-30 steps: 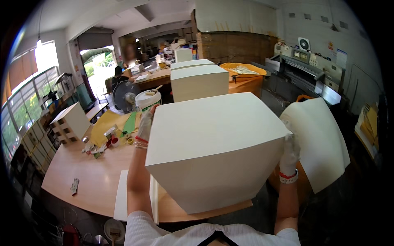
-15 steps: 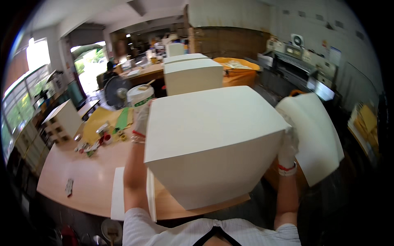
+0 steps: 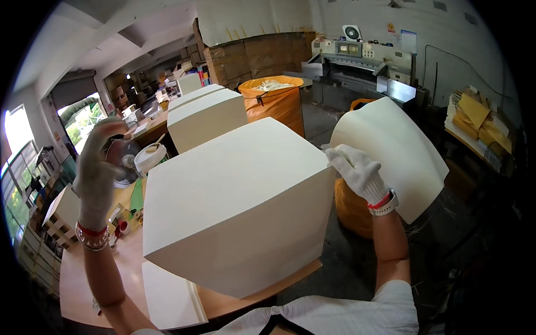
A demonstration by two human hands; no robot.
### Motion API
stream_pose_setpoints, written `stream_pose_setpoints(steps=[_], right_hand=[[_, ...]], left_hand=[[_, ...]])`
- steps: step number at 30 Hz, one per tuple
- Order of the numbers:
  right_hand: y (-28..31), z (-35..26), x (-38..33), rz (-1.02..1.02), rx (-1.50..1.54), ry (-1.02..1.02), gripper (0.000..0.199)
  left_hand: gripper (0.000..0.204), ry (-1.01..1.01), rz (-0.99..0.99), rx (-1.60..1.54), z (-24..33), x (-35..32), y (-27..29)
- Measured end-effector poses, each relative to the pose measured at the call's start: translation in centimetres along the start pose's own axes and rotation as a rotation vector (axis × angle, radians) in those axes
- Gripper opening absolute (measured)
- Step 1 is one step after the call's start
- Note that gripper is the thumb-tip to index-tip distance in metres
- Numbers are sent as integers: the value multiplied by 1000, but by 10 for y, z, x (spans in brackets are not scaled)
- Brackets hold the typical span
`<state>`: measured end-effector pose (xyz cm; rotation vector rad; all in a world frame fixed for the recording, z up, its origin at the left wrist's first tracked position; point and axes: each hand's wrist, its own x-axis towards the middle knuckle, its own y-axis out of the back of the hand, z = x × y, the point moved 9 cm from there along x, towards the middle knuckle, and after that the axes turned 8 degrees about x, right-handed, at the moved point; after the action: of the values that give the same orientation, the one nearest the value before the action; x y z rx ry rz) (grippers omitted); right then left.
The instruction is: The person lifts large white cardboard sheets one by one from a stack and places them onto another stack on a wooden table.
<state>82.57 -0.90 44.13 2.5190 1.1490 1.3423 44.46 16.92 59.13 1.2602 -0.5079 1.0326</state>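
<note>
1. Main item: the large white block [image 3: 237, 184] occupies the center of the frame, resting on the wooden table [image 3: 106, 279].
2. Left hand [image 3: 96, 178]: gloved, raised at the left of the frame, apart from the block; fingers curved and spread from the thumb, holding nothing.
3. Right hand [image 3: 357, 174]: gloved, at the block's right corner (fingers partly bent; whether they grip it cannot be told).
4. Adjacent items: a curved white sheet [image 3: 393, 159] right of center, a flat white stack [image 3: 170, 298] lower left, and a white bucket [image 3: 149, 161] left of center.
</note>
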Motion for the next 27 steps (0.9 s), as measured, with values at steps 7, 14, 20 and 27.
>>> stream_pose_setpoints(steps=[7, 14, 20, 27], right_hand=[[-2, -26, 15, -81, -30, 76, 43], [-19, -82, 52, 99, -13, 519, 53], [-20, -90, 52, 137, -53, 371, 50], [-12, -68, 32, 369, 53, 559, 15]], left_hand=[[9, -207, -874, 478, 102, -9, -198], [8, -351, -591, 239, 98, -20, -216], [8, -286, -569, 64, 99, -19, -214], [15, -83, -653, -191, 81, -15, -212]])
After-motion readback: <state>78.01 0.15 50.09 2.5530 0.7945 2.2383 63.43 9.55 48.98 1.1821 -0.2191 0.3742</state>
